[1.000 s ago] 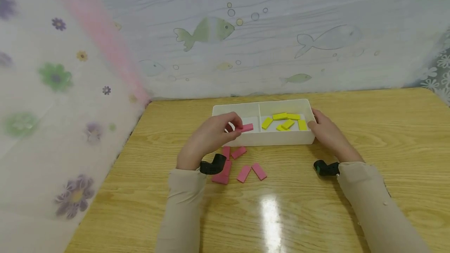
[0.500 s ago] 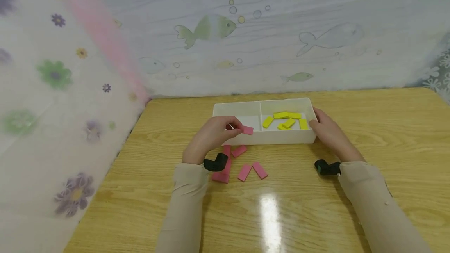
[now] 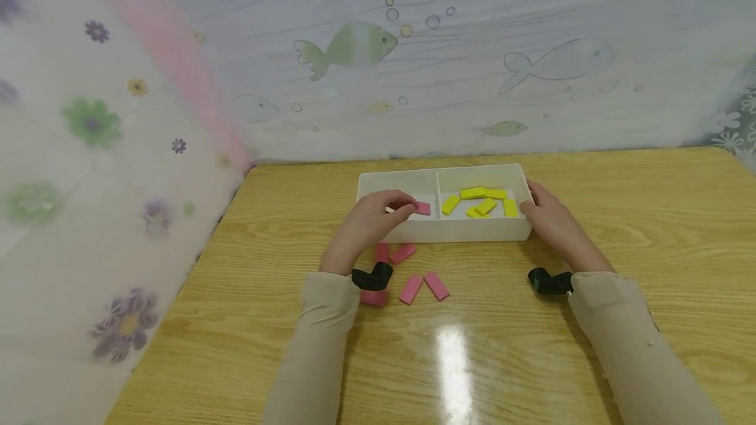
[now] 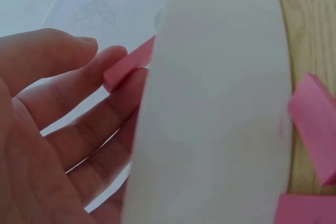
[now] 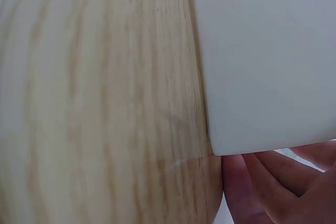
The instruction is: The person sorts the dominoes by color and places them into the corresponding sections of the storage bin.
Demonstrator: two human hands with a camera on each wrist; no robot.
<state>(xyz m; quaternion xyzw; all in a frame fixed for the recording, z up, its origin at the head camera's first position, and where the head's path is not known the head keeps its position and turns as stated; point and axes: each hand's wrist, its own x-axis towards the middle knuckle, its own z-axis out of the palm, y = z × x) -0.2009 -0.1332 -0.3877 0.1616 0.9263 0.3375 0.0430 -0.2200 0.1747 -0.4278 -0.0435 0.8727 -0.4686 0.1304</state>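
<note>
Clearly thumb point(image 4: 58, 53) off pink blk point(image 4: 128, 65), L wristcam only

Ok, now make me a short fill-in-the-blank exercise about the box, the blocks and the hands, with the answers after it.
A divider splits the white box into ____ compartments. The blocks in the right compartment are coloured ____. The left hand has its fingertips at a pink block in the box's ____ compartment. The right hand grips the box at its ____ end.

Missing words: two; yellow; left; right.
</note>
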